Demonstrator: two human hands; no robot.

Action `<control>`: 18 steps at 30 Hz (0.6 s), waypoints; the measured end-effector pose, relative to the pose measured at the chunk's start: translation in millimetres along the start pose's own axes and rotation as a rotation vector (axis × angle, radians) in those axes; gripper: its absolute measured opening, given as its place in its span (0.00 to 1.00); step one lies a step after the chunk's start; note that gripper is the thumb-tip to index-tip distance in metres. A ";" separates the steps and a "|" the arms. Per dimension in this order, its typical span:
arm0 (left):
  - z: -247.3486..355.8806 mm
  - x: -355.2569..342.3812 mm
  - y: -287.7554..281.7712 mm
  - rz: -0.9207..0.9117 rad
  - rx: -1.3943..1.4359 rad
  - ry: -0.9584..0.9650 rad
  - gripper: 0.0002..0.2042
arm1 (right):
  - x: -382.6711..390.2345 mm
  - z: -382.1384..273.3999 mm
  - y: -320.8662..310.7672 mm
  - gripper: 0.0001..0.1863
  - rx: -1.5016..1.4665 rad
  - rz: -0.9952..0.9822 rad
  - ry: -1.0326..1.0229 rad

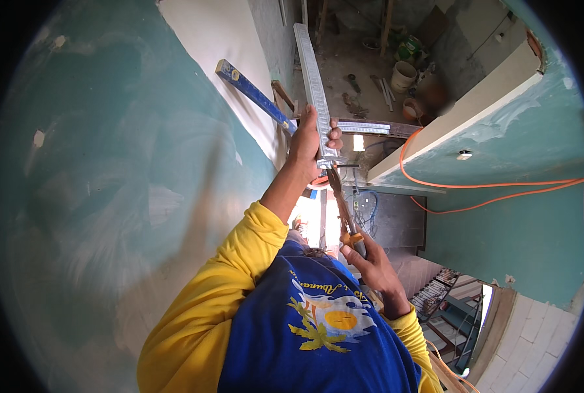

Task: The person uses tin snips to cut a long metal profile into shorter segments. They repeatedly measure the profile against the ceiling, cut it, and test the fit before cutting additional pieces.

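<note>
wall (95,170), green with pale patches, fills the left side. next to it, a blue bar (256,97) stands slantwise, its lower end near the left hand (310,141). farther right, a pale bucket (404,76) is on the floor, and an orange cable (449,186) runs across the right side. the metal strip (313,72) is long, silvery and ribbed, its top tilted leftward; left fingers are closed around its lower part and hide some of it. at its lower end is a rusty hand tool (340,200), whose handle the right hand (374,265) grips.
</note>
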State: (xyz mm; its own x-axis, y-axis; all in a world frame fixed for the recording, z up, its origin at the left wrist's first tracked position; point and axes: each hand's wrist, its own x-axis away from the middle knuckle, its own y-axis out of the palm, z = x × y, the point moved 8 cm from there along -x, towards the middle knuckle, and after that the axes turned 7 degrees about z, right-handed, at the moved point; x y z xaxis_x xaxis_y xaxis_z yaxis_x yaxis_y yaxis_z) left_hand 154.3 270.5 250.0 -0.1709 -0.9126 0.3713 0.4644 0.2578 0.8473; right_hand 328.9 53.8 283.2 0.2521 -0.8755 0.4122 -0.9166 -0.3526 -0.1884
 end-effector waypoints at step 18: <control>-7.9 8.3 -1.0 0.003 0.004 -0.011 0.24 | -3.1 -5.4 3.8 0.39 0.116 -0.009 0.012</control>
State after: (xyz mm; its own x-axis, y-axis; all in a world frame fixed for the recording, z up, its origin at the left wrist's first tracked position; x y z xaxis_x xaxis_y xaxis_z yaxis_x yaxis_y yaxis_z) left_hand 159.3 260.2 249.3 -0.1793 -0.9081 0.3783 0.4612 0.2621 0.8477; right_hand 323.0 57.0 286.1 0.2557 -0.8685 0.4247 -0.8721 -0.3968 -0.2863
